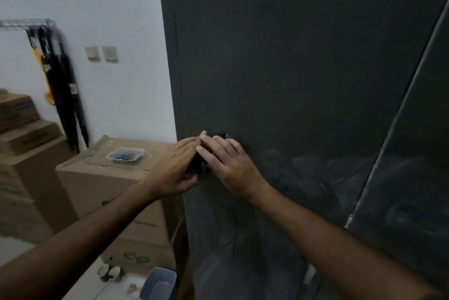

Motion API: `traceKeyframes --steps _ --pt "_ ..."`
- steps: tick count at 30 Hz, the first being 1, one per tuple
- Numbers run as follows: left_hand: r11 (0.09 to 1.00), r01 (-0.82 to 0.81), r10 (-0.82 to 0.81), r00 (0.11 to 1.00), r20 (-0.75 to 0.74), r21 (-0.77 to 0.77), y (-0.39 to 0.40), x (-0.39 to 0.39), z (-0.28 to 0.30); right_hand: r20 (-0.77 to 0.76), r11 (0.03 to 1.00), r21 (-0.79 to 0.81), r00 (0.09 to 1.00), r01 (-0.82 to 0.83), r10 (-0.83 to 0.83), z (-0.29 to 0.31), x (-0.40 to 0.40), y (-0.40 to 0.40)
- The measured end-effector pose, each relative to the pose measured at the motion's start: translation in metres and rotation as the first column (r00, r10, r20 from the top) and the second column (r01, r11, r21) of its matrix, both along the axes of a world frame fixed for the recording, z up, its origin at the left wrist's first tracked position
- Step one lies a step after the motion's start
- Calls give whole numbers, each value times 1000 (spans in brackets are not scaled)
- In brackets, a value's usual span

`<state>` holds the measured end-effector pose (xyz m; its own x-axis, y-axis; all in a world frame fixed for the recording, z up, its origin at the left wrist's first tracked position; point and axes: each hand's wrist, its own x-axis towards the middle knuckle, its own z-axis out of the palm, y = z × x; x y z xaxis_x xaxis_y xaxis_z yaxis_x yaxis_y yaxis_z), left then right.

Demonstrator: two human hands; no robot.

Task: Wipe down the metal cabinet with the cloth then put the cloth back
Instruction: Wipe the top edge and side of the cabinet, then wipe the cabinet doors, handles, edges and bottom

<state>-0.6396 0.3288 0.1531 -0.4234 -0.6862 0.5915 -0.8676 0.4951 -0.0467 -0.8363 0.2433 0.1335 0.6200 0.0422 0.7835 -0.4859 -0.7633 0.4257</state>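
Your left hand (pixel 173 168) and right hand (pixel 229 166) press a dark cloth (pixel 196 162) with nearly straight fingers against the cabinet (pixel 291 69), so wiping is underway; returning it remains.

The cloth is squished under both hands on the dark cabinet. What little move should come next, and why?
Probably slide the cloth sideways across the cabinet. Both the left hand and right hand press it on one low spot near the left edge, and pale smears show to the right and below.

Matt dark metal cabinet (pixel 291 69), smeared; brown cardboard boxes (pixel 102 178); clear plastic tub (pixel 125 155).
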Motion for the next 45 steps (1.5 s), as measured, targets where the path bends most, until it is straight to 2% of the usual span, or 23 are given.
traceKeyframes --steps 2,6,8,11,15,19,21,24,25,27,29,31,32,33,36,37,38,39,42,43,44,45 --pt "1000 -6 6 1000 1 -12 -2 3 7 19 1000 -25 1000 -4 4 -5 1 1" --pt "967 -48 30 997 -73 -249 -13 13 33 74 999 -34 997 18 -15 -19 6 -1" --pt "932 -30 34 999 3 -361 -24 20 49 38 996 28 996 84 -85 -32 10 3" --pt "882 111 -18 979 203 -458 -48 30 69 -6 978 49 980 201 -201 -46 15 4" --pt "830 288 -116 926 359 -477 -79 41 87 215 951 90 927 296 -309 -37 40 9" --pt "772 371 -190 910 369 -516 -95 43 96 499 868 233 712 439 -494 -24 98 22" --pt "754 385 -207 908 364 -533 -96 43 95 477 857 261 713 444 -514 -45 120 24" --pt "736 417 -226 894 387 -534 -100 45 95 301 859 252 808 445 -507 -108 110 30" --pt "725 420 -218 892 396 -547 -102 45 95 288 833 296 787 469 -545 -122 96 33" --pt "704 409 -195 897 396 -580 -105 44 92 373 755 424 663 500 -649 -129 71 38" --pt "691 398 -182 903 388 -603 -106 43 90 516 700 546 474 460 -713 -105 61 36" --pt "689 388 -174 909 379 -613 -106 41 90 643 702 603 290 379 -708 -70 73 28" --pt "691 383 -174 911 374 -613 -105 41 90 679 719 600 251 351 -690 -58 84 25" --pt "695 385 -181 911 370 -607 -104 40 90 686 729 595 260 338 -680 -54 96 24" --pt "719 441 -225 879 420 -537 -101 35 85 590 721 574 414 389 -693 -85 113 34" --pt "728 454 -224 866 447 -514 -101 33 85 575 716 574 427 397 -698 -99 105 37" --pt "735 455 -212 858 467 -503 -102 33 84 599 714 594 389 371 -700 -108 92 36" --pt "740 449 -195 856 480 -501 -104 33 85 647 709 631 292 313 -705 -109 78 34" --pt "752 421 -137 853 503 -508 -106 34 83 758 743 651 -80 152 -648 -64 45 15" --pt "755 414 -125 852 509 -509 -106 33 83 786 775 617 -140 139 -602 -43 43 10" --pt "756 411 -117 851 512 -509 -106 32 82 814 803 580 -134 137 -565 -25 49 8" --pt "757 408 -112 851 513 -511 -106 32 82 825 814 565 -66 134 -561 -15 61 10"
